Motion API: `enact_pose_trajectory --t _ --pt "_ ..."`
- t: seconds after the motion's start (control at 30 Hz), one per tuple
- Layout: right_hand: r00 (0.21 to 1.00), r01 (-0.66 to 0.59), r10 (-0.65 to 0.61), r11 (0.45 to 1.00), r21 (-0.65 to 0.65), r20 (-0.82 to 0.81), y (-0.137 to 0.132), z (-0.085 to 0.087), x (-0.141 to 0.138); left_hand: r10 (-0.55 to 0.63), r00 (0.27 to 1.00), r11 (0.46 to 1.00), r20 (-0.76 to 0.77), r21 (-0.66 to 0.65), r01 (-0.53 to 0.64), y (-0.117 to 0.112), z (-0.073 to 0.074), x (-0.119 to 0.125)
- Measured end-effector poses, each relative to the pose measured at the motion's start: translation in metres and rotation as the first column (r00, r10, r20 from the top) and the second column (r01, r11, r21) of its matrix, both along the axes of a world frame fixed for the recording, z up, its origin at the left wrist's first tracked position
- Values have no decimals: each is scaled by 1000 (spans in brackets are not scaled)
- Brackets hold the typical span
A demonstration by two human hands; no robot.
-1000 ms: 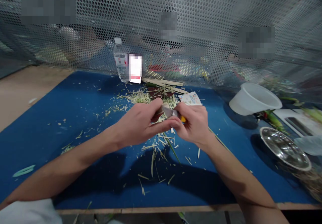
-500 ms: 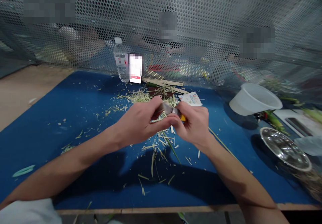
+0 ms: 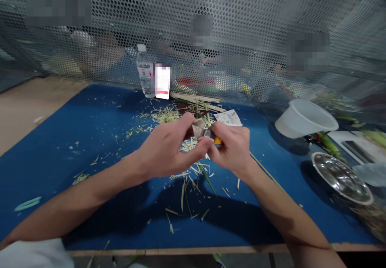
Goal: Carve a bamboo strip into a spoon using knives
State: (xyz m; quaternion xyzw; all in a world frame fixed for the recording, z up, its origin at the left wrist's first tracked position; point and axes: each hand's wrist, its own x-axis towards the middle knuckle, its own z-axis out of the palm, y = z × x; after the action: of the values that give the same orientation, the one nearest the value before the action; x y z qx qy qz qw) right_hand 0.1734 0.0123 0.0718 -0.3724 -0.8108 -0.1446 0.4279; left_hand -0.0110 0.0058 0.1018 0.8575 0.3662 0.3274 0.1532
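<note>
In the head view my two hands meet above the middle of the blue table. My right hand is closed round a small knife with a yellow handle, its short metal blade pointing left. My left hand is closed on a small pale piece just behind the blade; its fingers hide most of this piece, and its kind does not show. The left thumb reaches toward the metal collar of the knife. Below and behind the hands lie many pale green plant shavings.
A water bottle and a lit phone stand by the perforated metal screen. Pale strips and a printed packet lie behind my hands. To the right are a white plastic tub and a steel bowl.
My left thumb has lifted slightly and moved left, and the knife blade has turned a little, showing more of the pale piece. Both hands stay over the same spot.
</note>
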Motion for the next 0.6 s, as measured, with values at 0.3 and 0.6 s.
enact_pose_trajectory --t 0.3,0.6 --pt "1000 3 -3 999 36 -8 0 2 -2 54 999 998 3 -36 -54 -3 2 2" --pt "997 82 -82 996 43 -2 2 -2 -1 52 999 989 14 -138 -50 -2 3 1"
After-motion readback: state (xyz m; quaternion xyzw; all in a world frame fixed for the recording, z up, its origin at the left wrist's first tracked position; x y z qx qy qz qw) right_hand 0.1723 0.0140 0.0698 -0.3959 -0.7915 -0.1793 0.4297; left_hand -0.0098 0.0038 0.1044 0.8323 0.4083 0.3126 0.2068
